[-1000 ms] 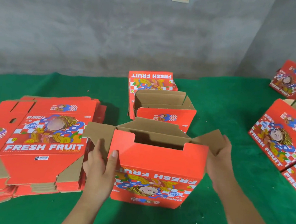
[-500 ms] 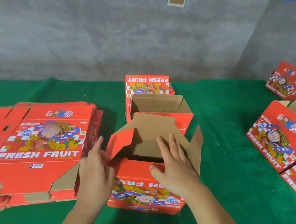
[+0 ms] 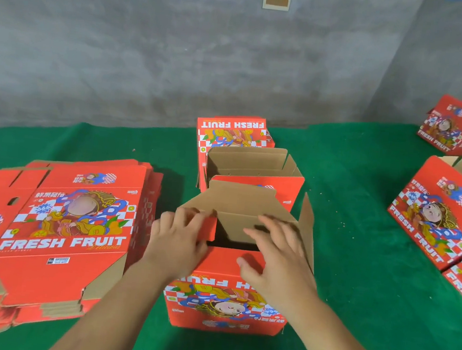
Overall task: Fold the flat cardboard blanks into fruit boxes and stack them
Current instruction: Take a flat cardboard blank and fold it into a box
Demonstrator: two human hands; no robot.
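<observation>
Both hands (image 3: 177, 243) on upside-down "FRESH FRUIT" box (image 3: 224, 308) flaps

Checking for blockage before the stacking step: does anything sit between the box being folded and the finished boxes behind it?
Nothing visible does: the red cardboard fruit box stands directly in front of the open-topped red boxes, almost touching.

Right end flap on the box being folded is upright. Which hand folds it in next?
Right. The right hand lies spread on the brown inner flap, beside the upright brown cardboard end flap. The left hand grips the red left flap on the far side.
</observation>
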